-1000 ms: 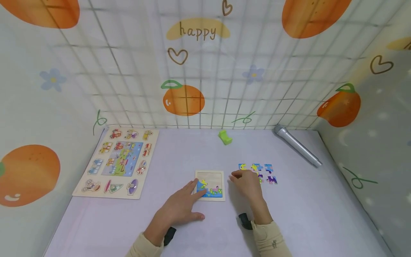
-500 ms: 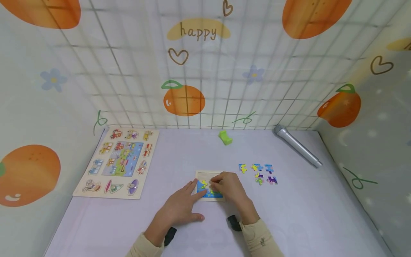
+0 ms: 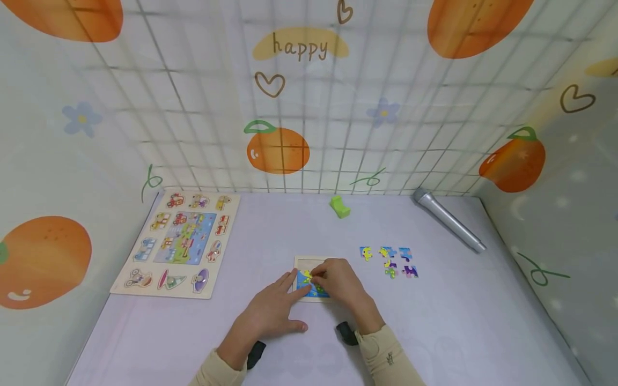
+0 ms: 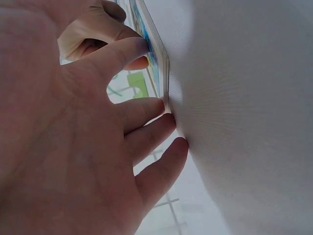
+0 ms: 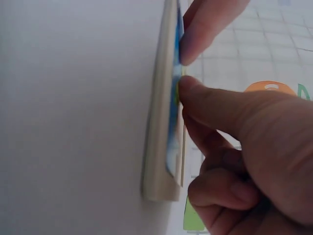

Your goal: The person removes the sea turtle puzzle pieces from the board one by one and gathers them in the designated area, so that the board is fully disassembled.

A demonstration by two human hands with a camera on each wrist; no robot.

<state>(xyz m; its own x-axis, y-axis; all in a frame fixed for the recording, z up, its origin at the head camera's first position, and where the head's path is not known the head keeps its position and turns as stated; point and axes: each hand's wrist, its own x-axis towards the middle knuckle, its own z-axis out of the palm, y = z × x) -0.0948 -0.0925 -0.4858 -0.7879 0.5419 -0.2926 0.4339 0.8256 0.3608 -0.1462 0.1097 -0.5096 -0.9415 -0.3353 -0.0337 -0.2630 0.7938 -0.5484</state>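
Observation:
A small square wooden jigsaw tray (image 3: 305,264) lies in front of me, its lower part filled with blue, yellow and green picture pieces. My left hand (image 3: 272,305) is spread out flat, the index finger over the picture and other fingertips along the tray's left side. Thumb and index finger of my right hand (image 3: 344,284) pinch a jigsaw piece at the picture, mostly hidden by the fingers. In the right wrist view the thumb tip (image 5: 188,88) meets the picture surface just above the tray's edge. Several loose jigsaw pieces (image 3: 390,252) lie to the right.
A larger wooden vehicle puzzle board (image 3: 224,257) lies at the left. Towards the back are a light green block (image 3: 340,207) and, farther right, a silver microphone (image 3: 449,220). Printed curtains (image 3: 277,150) enclose the back and sides of the white table (image 3: 270,236).
My right hand has moved left from beside the loose pieces onto the tray, then slightly farther left over the picture. My left hand has stayed in place.

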